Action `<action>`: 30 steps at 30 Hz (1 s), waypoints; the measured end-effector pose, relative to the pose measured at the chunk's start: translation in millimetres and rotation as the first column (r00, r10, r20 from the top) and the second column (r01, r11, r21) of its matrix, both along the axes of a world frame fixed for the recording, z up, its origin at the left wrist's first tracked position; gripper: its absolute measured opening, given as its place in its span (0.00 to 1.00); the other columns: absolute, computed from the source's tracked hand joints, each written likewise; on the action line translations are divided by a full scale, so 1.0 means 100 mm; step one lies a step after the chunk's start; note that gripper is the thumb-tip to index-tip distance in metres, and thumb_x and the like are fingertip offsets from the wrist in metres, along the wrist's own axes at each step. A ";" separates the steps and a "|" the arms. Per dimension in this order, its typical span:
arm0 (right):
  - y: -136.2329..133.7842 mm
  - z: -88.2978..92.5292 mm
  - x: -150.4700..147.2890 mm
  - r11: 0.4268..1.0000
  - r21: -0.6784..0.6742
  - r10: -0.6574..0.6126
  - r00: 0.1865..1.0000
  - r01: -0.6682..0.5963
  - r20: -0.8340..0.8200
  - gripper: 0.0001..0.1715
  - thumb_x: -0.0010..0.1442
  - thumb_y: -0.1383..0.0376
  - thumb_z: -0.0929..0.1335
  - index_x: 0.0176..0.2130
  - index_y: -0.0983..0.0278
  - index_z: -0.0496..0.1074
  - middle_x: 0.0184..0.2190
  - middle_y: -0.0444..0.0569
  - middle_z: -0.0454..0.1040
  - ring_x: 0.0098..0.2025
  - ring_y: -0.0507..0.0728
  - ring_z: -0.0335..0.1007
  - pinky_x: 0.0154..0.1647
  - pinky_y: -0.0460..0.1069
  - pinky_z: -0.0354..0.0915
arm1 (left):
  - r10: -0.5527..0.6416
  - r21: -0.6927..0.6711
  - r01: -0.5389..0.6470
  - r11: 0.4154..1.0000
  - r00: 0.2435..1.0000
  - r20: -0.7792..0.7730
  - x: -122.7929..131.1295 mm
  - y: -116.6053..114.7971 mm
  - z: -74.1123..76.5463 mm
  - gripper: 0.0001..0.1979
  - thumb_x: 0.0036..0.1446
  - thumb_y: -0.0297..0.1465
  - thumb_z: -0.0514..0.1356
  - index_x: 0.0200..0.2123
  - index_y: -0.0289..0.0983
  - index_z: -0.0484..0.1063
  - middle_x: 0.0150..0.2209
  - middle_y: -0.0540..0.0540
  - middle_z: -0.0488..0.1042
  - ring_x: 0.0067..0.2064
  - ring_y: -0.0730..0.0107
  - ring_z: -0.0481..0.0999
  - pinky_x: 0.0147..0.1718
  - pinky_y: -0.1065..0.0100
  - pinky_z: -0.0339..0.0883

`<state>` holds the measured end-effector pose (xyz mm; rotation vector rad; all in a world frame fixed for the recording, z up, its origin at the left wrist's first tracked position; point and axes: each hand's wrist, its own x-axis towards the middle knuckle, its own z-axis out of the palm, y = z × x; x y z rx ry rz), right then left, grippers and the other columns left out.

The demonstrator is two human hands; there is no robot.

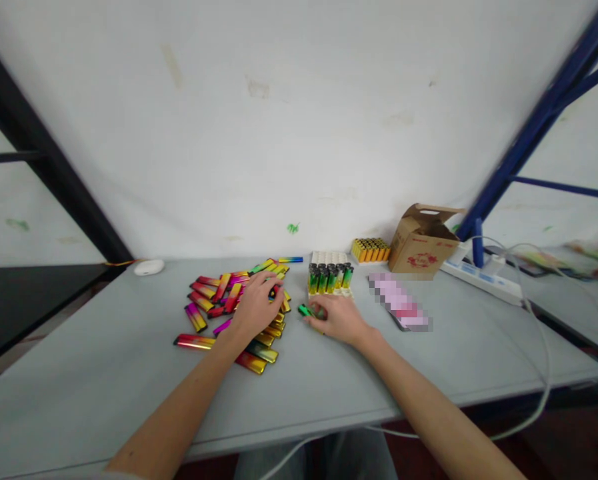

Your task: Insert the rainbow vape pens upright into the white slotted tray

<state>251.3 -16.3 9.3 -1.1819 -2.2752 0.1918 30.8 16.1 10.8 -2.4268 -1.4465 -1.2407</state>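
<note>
A loose pile of shiny flat tubes [203, 303] in red, yellow, purple and green, some with black ends, lies on the table. My left hand [259, 298] is over the pile's right side, fingers curled round a tube [276, 291] whose dark end shows by the thumb; the rest of it is hidden. My right hand [339, 317] pinches a green tube [306, 311] just above the table, its end pointing left. Behind that hand, several green-and-yellow tubes [330, 280] stand upright in a white holder [346, 293], partly covered by the hand.
Another white holder [329, 257] and a block of yellow-orange cylinders [371, 251] stand along the wall. To the right are an open cardboard box [421, 247], a blurred pink flat object [400, 301] and a power strip [483, 280] with cables. A white case [149, 267] lies at left.
</note>
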 end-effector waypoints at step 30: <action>0.09 0.19 0.07 0.940 -0.232 -0.041 0.594 -0.249 -0.803 0.23 0.54 0.47 0.70 0.39 0.61 0.79 0.52 0.52 0.75 0.54 0.62 0.71 0.55 0.58 0.67 | -0.298 -0.028 0.299 0.954 0.954 0.011 0.30 -0.29 0.06 0.14 0.62 0.41 0.57 0.45 0.39 0.73 0.43 0.42 0.78 0.46 0.60 0.76 0.49 0.59 0.69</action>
